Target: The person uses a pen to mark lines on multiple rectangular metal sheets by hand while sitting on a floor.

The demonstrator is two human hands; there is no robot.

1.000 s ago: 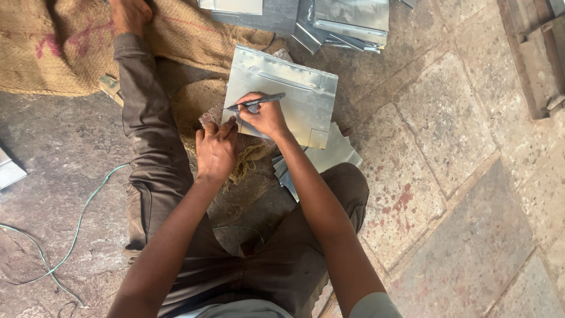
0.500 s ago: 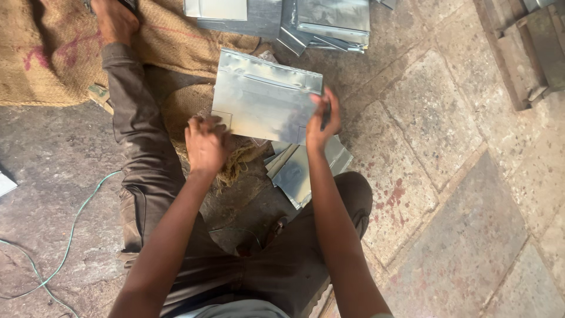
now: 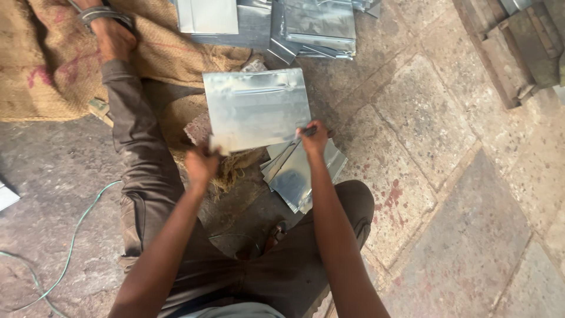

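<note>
Over lap: one metal sheet (image 3: pixel 256 109), flat, above knees
Left hand (image 3: pixel 200 165): grip closed on sheet's near-left corner
Right hand (image 3: pixel 313 138): grip closed on near-right corner, plus one dark tool
Floor (image 3: pixel 447 194): two sheet stacks (image 3: pixel 300 171)

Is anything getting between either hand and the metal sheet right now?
Nothing visible. The left hand grips the metal sheet at its near left corner, the right hand at its near right corner, both in direct contact.
</note>
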